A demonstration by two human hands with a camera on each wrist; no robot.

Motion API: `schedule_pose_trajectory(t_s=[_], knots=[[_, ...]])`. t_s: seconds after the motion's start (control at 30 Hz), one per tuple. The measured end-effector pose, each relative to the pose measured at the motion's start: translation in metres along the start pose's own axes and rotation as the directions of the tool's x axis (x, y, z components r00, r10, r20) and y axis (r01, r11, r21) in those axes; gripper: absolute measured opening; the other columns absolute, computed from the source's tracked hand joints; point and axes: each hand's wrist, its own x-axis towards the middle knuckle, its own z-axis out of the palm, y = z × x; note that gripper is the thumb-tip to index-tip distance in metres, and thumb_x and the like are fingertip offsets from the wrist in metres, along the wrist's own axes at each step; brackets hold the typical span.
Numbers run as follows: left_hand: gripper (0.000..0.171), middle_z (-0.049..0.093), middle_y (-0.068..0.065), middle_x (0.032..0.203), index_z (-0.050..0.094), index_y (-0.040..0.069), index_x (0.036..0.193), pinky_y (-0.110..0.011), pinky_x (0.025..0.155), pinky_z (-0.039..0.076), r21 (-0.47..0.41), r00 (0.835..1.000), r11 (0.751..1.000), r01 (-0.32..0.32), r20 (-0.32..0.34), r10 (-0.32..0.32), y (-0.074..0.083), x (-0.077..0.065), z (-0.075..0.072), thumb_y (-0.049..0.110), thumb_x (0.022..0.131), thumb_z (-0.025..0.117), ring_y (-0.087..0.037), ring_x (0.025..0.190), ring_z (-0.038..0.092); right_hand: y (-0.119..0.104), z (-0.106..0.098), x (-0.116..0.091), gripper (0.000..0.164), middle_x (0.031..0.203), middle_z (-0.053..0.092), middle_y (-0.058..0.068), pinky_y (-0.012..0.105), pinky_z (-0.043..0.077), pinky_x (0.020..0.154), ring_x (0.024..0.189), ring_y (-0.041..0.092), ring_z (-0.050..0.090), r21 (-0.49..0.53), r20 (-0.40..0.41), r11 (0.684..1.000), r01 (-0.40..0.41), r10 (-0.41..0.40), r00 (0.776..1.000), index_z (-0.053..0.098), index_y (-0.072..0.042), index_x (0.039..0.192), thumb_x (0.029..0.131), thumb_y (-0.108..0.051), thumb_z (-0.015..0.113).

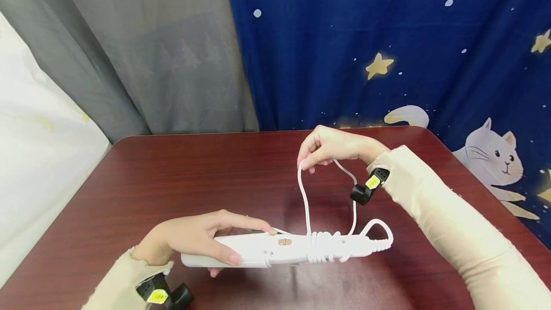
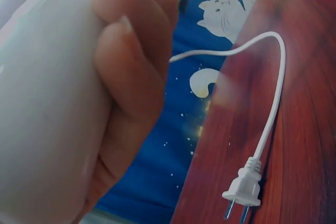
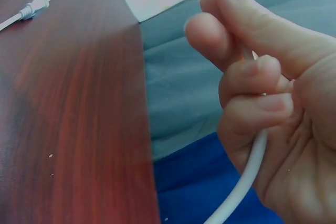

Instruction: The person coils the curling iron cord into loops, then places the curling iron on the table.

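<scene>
A white hair straightener with a small gold switch lies level above the table, its cord wound in several turns round the handle. My left hand grips its left end, thumb in front and fingers round the back. Above the handle, my right hand pinches a raised loop of the white cord between thumb and fingers. In the right wrist view the cord runs through the curled fingers. The two-pin plug rests on the table in the left wrist view; in the head view it is hidden.
A dark red wooden table lies beneath both hands. Beyond its far edge hang a grey curtain and a blue curtain with stars and a white cat. White cloth hangs at the left.
</scene>
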Motion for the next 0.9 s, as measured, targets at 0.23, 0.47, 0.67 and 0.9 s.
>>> schedule_pose_trajectory(t_s=[0.23, 0.47, 0.67, 0.9], knots=[[0.048, 0.055, -0.009, 0.113, 0.043, 0.016, 0.135, -0.043, 0.036, 0.049, 0.049, 0.996, 0.996, 0.077, -0.057, -0.074, -0.004, -0.002, -0.004, 0.006, 0.09, 0.056, -0.022, 0.065, 0.058, -0.022, -0.003, -0.005, 0.009, 0.064, 0.061, 0.017, 0.02, 0.025, 0.037, 0.042, 0.011, 0.037, -0.051, -0.107, 0.999, -0.014, 0.009, 0.994, 0.072, -0.007, 0.084, 0.079, -0.015, 0.072], [0.046, 0.053, -0.009, 0.113, 0.045, 0.022, 0.134, -0.042, 0.038, 0.05, 0.106, 0.977, 0.983, 0.147, -0.169, -0.128, -0.011, -0.006, -0.01, 0.011, 0.09, 0.057, -0.025, 0.069, 0.059, -0.039, -0.004, -0.017, 0.01, 0.064, 0.063, 0.012, 0.023, 0.025, 0.036, 0.046, 0.014, 0.044, -0.11, -0.204, 0.994, 0.01, -0.032, 0.978, 0.073, -0.009, 0.082, 0.077, -0.018, 0.074], [0.045, 0.052, -0.007, 0.115, 0.046, 0.028, 0.132, -0.044, 0.04, 0.051, 0.131, 0.947, 0.968, 0.216, -0.27, -0.174, -0.012, 0.0, -0.012, 0.018, 0.09, 0.059, -0.036, 0.066, 0.058, -0.046, 0.002, -0.02, 0.01, 0.065, 0.066, 0.001, 0.029, 0.052, 0.054, 0.061, 0.021, 0.062, -0.162, -0.238, 0.984, 0.076, -0.113, 0.965, 0.074, -0.011, 0.082, 0.075, -0.018, 0.076], [0.045, 0.05, -0.011, 0.112, 0.047, 0.029, 0.131, -0.047, 0.043, 0.051, 0.159, 0.892, 0.956, 0.245, -0.424, -0.158, -0.012, 0.007, -0.011, 0.02, 0.089, 0.061, -0.031, 0.055, 0.06, -0.052, 0.01, -0.027, 0.008, 0.065, 0.066, -0.002, 0.029, 0.051, 0.054, 0.061, 0.019, 0.062, -0.196, -0.303, 0.976, 0.09, -0.148, 0.941, 0.074, -0.012, 0.082, 0.076, -0.017, 0.075]])
